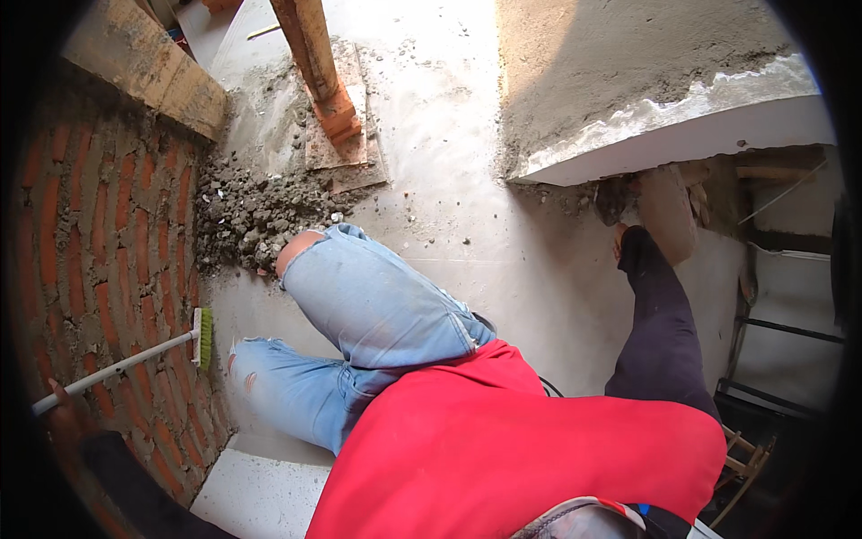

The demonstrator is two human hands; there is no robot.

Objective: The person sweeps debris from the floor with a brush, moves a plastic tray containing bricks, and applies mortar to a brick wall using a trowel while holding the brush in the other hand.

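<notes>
At the lower left my left hand (66,420) is closed round the white pole of a long-handled brush (135,361). The brush's head with yellow-green bristles (206,339) is close to the brick wall. My right arm, in a dark sleeve, stretches forward on the right. My right hand (620,237) is under the edge of a concrete slab, beside a dark lump (611,201) and a pale rounded block (666,216). Only a small part of that hand shows, and its fingers are mostly hidden, so I cannot tell whether it grips anything.
A brick wall (99,234) runs along the left. Rubble and mortar lumps (256,216) lie at its foot, by my bent knee. A wooden post (310,45) stands on bricks ahead. The concrete slab (664,135) juts out at right. Black metal bars (790,330) are at far right.
</notes>
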